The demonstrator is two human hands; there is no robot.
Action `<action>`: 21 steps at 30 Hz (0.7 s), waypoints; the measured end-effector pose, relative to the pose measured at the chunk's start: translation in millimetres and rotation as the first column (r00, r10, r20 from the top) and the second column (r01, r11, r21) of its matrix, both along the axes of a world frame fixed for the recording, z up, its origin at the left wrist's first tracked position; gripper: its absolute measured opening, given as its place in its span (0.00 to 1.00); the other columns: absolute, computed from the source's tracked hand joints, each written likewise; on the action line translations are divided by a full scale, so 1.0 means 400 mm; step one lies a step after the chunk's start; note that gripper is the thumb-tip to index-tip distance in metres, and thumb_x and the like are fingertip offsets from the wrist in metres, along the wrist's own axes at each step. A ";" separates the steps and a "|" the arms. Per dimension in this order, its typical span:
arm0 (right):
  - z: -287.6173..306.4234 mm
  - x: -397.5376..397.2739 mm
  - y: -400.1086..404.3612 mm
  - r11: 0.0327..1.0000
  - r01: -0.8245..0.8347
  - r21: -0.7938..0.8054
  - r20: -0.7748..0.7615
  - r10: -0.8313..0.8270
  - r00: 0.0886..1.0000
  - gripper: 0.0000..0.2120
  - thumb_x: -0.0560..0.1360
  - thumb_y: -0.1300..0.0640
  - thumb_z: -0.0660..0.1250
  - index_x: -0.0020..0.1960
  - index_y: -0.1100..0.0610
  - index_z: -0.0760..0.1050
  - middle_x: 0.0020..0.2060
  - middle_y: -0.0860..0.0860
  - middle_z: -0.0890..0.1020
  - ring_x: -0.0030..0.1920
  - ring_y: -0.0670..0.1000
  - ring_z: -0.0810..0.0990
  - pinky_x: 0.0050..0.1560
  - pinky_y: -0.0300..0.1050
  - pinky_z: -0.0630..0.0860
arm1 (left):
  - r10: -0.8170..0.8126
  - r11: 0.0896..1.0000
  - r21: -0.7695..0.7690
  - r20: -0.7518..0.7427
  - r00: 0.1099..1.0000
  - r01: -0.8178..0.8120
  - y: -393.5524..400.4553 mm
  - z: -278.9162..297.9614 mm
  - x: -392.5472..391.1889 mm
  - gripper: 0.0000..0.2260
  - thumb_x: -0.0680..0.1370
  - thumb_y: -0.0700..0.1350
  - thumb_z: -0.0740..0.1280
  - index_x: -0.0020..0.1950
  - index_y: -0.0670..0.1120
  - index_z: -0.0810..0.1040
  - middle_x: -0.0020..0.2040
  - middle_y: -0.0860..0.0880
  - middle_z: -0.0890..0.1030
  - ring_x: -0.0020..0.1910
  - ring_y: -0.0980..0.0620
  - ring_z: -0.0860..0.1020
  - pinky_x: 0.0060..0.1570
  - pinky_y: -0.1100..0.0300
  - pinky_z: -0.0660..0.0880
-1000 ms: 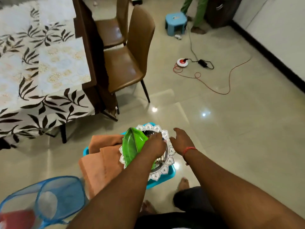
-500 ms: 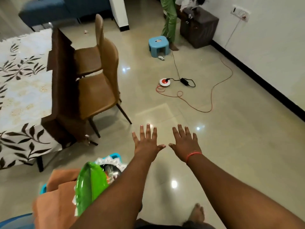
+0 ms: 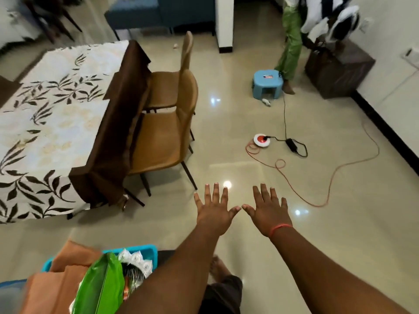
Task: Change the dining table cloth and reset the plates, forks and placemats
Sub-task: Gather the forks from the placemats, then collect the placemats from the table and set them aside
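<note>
Glossy beige floor tiles (image 3: 260, 257) fill most of the view, with the dining table (image 3: 108, 141) standing off to the left under a leaf-printed table cloth (image 3: 45, 132) that lies over a brown under-cloth hanging down the near side. Two tan chairs (image 3: 167, 137) are pushed in against that side. Both hands are stretched out low over the bare floor: the left hand (image 3: 214, 210) and the right hand (image 3: 267, 211) are flat, palms down, fingers spread wide, thumbs nearly meeting, and neither has hold of anything. The things to be reset are not on the table; they sit in a blue tub (image 3: 138, 249) at the bottom left, close below the left forearm, where a green plate (image 3: 102, 286) stands on edge, its long axis running up out of the tub, beside white-edged placemats (image 3: 136, 261) and folded orange cloth (image 3: 59, 279). No fork can be made out for certain in there. So the tub lies behind and to the left of both hands, nearer the left one, while the table is further left and ahead. Judging from this, the setting itself has not begun, and the coming move would call for drawing the left hand back and down toward the tub, or turning left to the table. A red and white socket reel (image 3: 261, 139) with its orange cable (image 3: 340, 168) lies across the floor to the right, well apart from the hands, and another person (image 3: 291, 41) stands by a small blue stool (image 3: 268, 83) at the far end.
</note>
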State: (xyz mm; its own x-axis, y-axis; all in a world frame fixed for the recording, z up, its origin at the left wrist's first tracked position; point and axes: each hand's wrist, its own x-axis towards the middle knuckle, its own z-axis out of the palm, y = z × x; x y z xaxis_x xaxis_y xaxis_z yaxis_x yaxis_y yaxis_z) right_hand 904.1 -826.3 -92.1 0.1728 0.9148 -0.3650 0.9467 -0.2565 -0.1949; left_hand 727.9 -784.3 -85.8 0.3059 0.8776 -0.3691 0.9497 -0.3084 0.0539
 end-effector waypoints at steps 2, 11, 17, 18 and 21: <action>0.010 0.004 0.139 1.000 -0.022 0.010 0.013 0.022 1.000 0.37 0.77 0.29 0.39 0.80 0.46 0.37 0.80 0.49 0.39 0.80 0.56 0.39 0.77 0.63 0.44 | 0.040 0.999 0.015 0.020 0.999 -0.041 0.127 0.008 -0.005 0.36 0.77 0.70 0.37 0.81 0.53 0.40 0.81 0.47 0.38 0.78 0.41 0.35 0.71 0.31 0.36; 0.092 -0.124 0.684 0.957 -0.277 0.085 0.038 0.275 0.961 0.36 0.79 0.32 0.40 0.81 0.48 0.40 0.81 0.50 0.43 0.80 0.57 0.42 0.77 0.62 0.47 | 0.218 0.971 0.093 0.038 0.975 -0.220 0.570 0.066 -0.121 0.37 0.76 0.72 0.36 0.81 0.53 0.43 0.81 0.46 0.42 0.79 0.40 0.38 0.71 0.31 0.38; 0.070 -0.282 0.972 0.839 -0.535 0.096 0.007 0.537 0.843 0.34 0.81 0.34 0.43 0.81 0.49 0.42 0.81 0.51 0.46 0.80 0.56 0.46 0.77 0.56 0.53 | 0.447 0.893 0.059 0.015 0.895 -0.447 0.750 0.058 -0.271 0.37 0.76 0.72 0.36 0.81 0.53 0.41 0.81 0.45 0.41 0.79 0.39 0.37 0.71 0.30 0.38; 0.069 -0.311 1.008 0.814 -0.571 0.105 -0.011 0.575 0.818 0.34 0.81 0.34 0.44 0.81 0.49 0.43 0.81 0.51 0.46 0.80 0.56 0.46 0.77 0.56 0.53 | 0.488 0.871 0.046 0.010 0.873 -0.488 0.767 0.062 -0.295 0.38 0.75 0.72 0.35 0.81 0.53 0.41 0.81 0.45 0.40 0.79 0.39 0.37 0.71 0.30 0.38; 0.079 -0.406 1.121 0.719 -0.687 0.109 -0.057 0.694 0.718 0.37 0.79 0.32 0.42 0.81 0.50 0.42 0.81 0.52 0.46 0.80 0.57 0.46 0.77 0.56 0.53 | 0.615 0.789 0.028 -0.043 0.787 -0.614 0.816 0.085 -0.364 0.35 0.78 0.69 0.38 0.81 0.53 0.40 0.81 0.46 0.39 0.79 0.40 0.37 0.72 0.31 0.39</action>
State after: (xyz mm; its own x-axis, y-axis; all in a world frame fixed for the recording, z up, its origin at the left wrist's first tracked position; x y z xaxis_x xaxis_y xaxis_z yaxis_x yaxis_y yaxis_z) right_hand 741.5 -377.9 -60.4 -0.5469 0.7918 -0.2720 0.8326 0.4804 -0.2757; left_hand 582.1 -457.9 -51.8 -0.3170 0.8785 -0.3574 0.9400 0.3411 0.0048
